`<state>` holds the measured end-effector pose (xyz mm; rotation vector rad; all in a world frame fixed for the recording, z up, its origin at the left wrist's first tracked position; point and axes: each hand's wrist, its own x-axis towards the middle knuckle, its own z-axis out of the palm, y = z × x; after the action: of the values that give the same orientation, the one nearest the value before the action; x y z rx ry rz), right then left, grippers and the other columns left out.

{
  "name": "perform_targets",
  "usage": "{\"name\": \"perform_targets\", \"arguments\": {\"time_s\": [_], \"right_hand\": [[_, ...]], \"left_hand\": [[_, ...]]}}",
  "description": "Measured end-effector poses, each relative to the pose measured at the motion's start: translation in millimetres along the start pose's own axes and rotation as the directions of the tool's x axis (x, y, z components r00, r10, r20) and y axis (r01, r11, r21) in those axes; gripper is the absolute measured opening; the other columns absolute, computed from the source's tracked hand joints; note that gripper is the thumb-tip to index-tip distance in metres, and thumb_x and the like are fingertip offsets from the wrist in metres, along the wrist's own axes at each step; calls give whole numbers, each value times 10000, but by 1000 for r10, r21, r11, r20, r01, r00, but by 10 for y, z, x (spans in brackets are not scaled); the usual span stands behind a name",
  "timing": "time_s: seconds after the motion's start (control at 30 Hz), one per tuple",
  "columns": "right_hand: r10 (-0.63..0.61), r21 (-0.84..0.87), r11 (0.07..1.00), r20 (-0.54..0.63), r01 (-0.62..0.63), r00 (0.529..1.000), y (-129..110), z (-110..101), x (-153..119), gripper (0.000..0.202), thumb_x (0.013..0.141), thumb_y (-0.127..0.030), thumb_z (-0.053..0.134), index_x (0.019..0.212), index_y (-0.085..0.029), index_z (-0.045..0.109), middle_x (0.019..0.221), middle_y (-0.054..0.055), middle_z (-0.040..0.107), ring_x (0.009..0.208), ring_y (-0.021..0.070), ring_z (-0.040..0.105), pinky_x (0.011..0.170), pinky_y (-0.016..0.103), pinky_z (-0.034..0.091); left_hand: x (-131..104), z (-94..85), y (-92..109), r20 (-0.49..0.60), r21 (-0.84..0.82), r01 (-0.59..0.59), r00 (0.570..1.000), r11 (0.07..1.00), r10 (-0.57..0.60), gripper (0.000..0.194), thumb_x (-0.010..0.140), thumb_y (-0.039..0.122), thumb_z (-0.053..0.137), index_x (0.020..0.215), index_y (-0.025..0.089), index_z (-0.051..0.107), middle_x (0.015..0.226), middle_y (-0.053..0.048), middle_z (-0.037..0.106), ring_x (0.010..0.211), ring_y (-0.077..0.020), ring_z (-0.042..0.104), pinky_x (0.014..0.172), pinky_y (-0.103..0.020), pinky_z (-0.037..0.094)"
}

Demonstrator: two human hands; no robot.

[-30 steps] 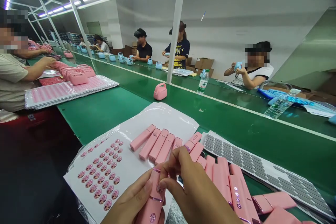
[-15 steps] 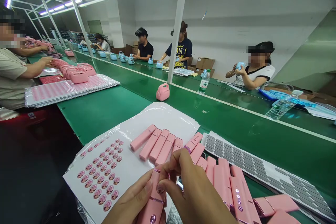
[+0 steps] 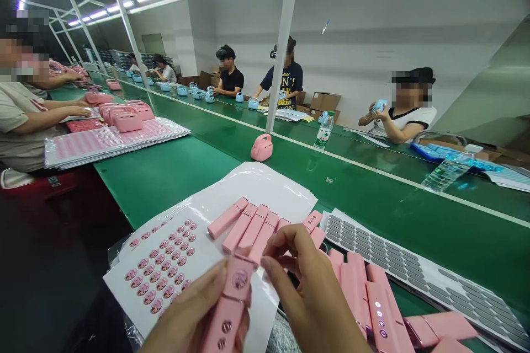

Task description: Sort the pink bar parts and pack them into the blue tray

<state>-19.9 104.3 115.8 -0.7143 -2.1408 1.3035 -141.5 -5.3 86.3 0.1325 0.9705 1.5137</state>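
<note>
My left hand [image 3: 192, 306] is closed round a slim pink stick-shaped device [image 3: 222, 314] with round buttons, tilted up over the sheets. A round picture sticker [image 3: 240, 279] sits near its top end. Just right of that end is my right hand [image 3: 304, 276], its fingers curled, thumb and fingertips apart, nothing seen between them. Beneath and left of my hands lies a white sheet of round picture stickers [image 3: 165, 265]. Several similar pink devices [image 3: 244, 226] lie in a row on the white sheets beyond my hands. More pink devices [image 3: 381, 314] are heaped to the right.
Sheets of grey oval stickers [image 3: 372, 245] lie right of the heap. A pink speaker-shaped case [image 3: 261, 148] stands on the green bench [image 3: 165, 176] ahead, near a water bottle [image 3: 324, 131]. A metal post [image 3: 284, 44] rises behind it. Co-workers sit left and across.
My right hand has come away from the device's top end, moving slightly right. The sticker there is now uncovered. My left hand has shifted the device slightly left and down.
</note>
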Motion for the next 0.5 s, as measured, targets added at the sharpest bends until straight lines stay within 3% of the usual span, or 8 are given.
{"name": "perform_targets", "arguments": {"time_s": [0.07,0.1,0.13,0.17,0.23,0.33,0.5], "right_hand": [[33,-33,999,2,-33,999,63,85,24,72,857,-175,438,825,-239,425,794,-12,562,722,161,547,647,316,443],[46,-42,998,41,-44,998,116,163,30,99,839,-145,453,827,-238,421,782,-17,574,713,157,550,637,303,436],[49,-39,998,106,-45,993,185,265,28,149,810,-102,470,844,-238,420,770,-25,593,702,150,559,632,286,433],[43,-47,998,169,-35,985,269,391,18,217,773,-59,485,875,-238,419,762,-33,615,695,143,572,629,269,433],[32,-100,995,263,-6,964,458,689,-18,363,694,1,513,953,-235,418,780,-34,656,698,141,604,625,244,441],[28,-259,965,247,38,969,694,1132,-55,507,592,47,537,1018,-212,451,903,22,671,769,168,642,652,252,467],[32,-465,882,217,74,976,713,1594,4,417,569,75,522,915,-153,576,823,113,682,716,284,662,611,361,506]], "left_hand": [[131,-140,219,-71,238,-132,986,962,153,521,788,473,585,1252,283,445,756,-5,584,614,-143,548,553,-259,446],[238,-233,356,-77,434,-218,958,874,277,509,789,515,559,1240,307,449,818,-1,589,663,-147,557,583,-263,451],[369,-333,501,-99,703,-226,908,674,408,499,783,577,516,1201,308,472,811,11,582,641,-141,552,549,-253,442],[515,-436,644,-128,800,-183,879,571,460,503,762,596,529,1151,277,515,827,1,582,626,-146,541,540,-265,432],[826,-617,885,-190,893,-70,837,445,513,499,754,590,528,1087,218,546,806,-12,560,572,-161,527,510,-303,423],[1231,-751,1063,-155,978,43,803,204,576,312,776,418,593,963,167,585,844,-29,588,724,-181,555,686,-355,443],[1598,-658,963,-31,997,64,818,-37,575,257,836,387,542,942,156,577,857,-29,605,806,-184,571,776,-390,448]]}}
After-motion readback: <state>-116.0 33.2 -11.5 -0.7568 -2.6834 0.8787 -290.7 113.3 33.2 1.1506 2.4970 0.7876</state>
